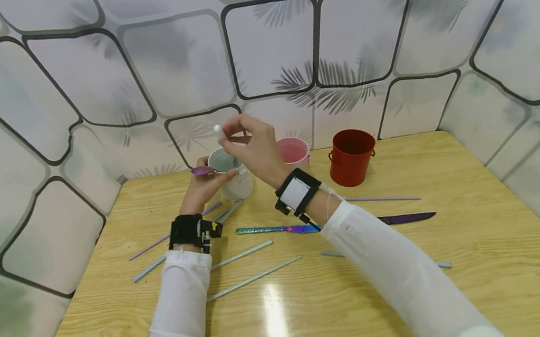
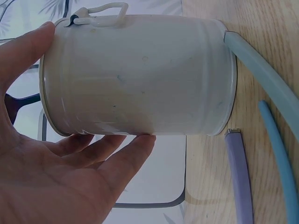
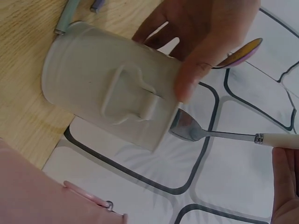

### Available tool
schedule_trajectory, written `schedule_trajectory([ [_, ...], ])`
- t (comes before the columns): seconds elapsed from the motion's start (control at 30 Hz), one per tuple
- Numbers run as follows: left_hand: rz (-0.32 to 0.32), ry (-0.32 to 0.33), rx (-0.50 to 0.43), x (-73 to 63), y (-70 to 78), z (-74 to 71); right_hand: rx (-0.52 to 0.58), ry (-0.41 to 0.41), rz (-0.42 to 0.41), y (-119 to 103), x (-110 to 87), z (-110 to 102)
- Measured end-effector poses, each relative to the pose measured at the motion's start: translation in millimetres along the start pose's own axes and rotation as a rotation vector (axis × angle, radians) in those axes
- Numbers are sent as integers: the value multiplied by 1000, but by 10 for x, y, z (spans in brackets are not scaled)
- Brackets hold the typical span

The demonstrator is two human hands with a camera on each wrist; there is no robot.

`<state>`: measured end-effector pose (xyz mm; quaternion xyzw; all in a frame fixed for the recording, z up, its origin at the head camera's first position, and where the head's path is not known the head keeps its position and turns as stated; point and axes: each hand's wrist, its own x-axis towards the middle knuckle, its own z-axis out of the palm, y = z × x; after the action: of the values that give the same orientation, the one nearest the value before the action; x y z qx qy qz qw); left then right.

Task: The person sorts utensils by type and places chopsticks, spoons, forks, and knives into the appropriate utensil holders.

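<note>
Currently, right hand: raised above the bench (image 1: 491, 198), fingers closed in a pinch on the pale handle of the white-handled spoon (image 3: 226, 134).
Left hand (image 1: 202, 189): curved round the white bucket (image 1: 237, 190), thumb up by the rim, fingers spread along the far side; a partial wrap rather than a tight fist.
White-handled spoon: bowl at the mouth of the white bucket, its tip partly hidden by the rim; how deep it reaches I can't tell.
White bucket: stands on the bench just ahead of the left hand, one wire handle showing on its side.
Purple spoon (image 1: 202, 170): bowl sticking out past the rim beside the left hand; where its own handle ends is hidden.
Handling the spoon: best kept in line with the opening, so the bowl clears the rim; a light pinch should do.
Steadying: the left hand would do well to stay low-pressure but firm, with its thumb away from the bowl and the purple spoon unjostled.
Near the base: a green stick (image 2: 264, 74) ends touching or just beside the bucket, so sliding the bucket could push it.
Further right: pink bucket (image 1: 293, 149), then red bucket (image 1: 352, 159), both upright.
</note>
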<state>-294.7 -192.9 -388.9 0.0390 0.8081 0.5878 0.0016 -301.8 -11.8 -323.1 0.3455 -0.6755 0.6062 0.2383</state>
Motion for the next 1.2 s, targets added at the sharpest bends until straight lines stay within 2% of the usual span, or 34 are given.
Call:
schedule_trajectory([
  [0.23,4,6,8,0,13,4,-46,-89,111,178,-96,52],
  [0.4,-16,8,46,19,15,7,-88,-153,135,256,-139,68],
  [0.5,-21,1,79,34,13,3,-106,-214,158,288,-151,82],
  [0.67,-23,-4,83,48,15,-5,-142,-314,196,337,-153,119],
  [0.9,-40,-5,77,49,11,-20,-182,-352,203,353,-133,166],
  [1.2,-19,-26,22,48,2,-11,-210,-403,194,341,-112,201],
])
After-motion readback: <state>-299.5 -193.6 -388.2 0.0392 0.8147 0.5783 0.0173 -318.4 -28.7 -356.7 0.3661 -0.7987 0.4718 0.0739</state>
